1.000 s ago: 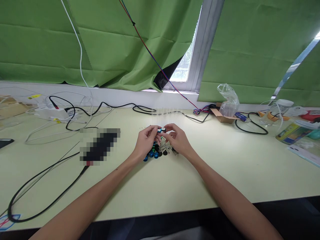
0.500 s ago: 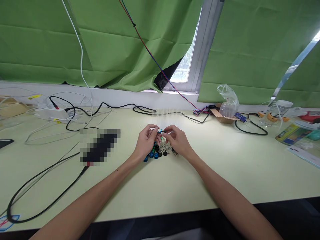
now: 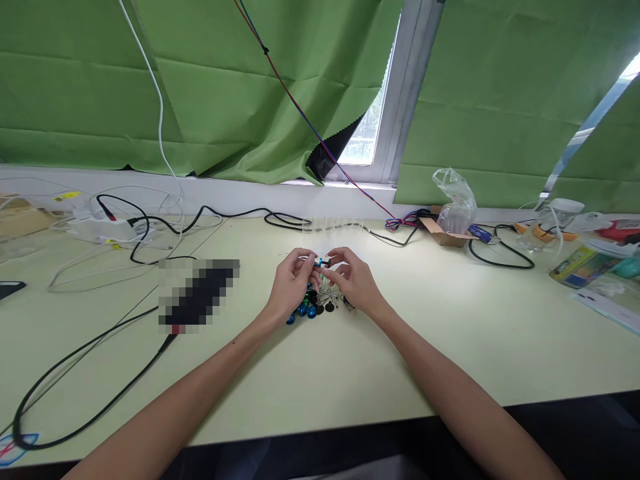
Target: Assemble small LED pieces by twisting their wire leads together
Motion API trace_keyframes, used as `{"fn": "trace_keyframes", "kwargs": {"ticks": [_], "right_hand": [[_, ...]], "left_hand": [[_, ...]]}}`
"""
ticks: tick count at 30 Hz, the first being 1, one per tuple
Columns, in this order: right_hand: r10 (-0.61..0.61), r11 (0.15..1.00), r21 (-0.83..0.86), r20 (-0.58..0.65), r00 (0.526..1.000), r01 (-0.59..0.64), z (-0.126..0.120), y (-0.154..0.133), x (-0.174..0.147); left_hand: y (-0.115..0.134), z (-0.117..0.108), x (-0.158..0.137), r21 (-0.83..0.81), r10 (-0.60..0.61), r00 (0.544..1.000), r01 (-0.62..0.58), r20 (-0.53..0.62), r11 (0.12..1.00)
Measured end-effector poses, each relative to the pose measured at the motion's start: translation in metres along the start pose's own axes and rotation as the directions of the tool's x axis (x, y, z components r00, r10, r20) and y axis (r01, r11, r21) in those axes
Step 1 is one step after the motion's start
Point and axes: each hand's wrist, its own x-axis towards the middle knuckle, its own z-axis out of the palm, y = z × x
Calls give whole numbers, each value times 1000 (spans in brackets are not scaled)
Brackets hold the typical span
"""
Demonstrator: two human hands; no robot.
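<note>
My left hand (image 3: 291,283) pinches a small blue piece (image 3: 318,263) between thumb and fingers. From the other side my right hand (image 3: 356,280) has its fingers closed about a small black piece (image 3: 327,263), which lines up with the blue one. Whether the two pieces are joined is too small to tell. Just below the hands lies a pile of shiny blue balls (image 3: 302,311), with some green and black parts among them. Round black discs (image 3: 329,307) and thin metal pins (image 3: 330,292) sit on the pile's right side, partly hidden by my right hand.
Behind the hands stands a row of clear plastic pieces (image 3: 333,227). A pixelated dark device (image 3: 200,293) with a looped black cable (image 3: 90,327) lies at left. A cardboard box (image 3: 447,233) holding a clear plastic bag is at the back right, near several jars (image 3: 585,263).
Both hands keep nearly the same place. The right fingers have shifted slightly, and more of the black piece shows between the hands. The view has moved a little.
</note>
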Motion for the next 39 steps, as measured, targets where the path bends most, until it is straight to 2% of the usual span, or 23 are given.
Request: {"fn": "trace_keyframes", "kwargs": {"ticks": [7, 23, 29, 39], "right_hand": [[-23, 1000, -10, 16, 1000, 23, 0, 2, 0], [21, 996, -85, 29, 999, -18, 0, 1, 0], [-38, 997, -65, 23, 999, 40, 0, -2, -1], [-27, 994, -108, 26, 999, 29, 0, 3, 0]], "left_hand": [[0, 0, 0, 0, -14, 1000, 14, 4, 1000], [-2, 1, 1, -5, -4, 1000, 4, -15, 1000], [-2, 0, 0, 17, 0, 1000, 0, -5, 1000], [0, 1, 0, 19, -10, 1000, 10, -12, 1000]]}}
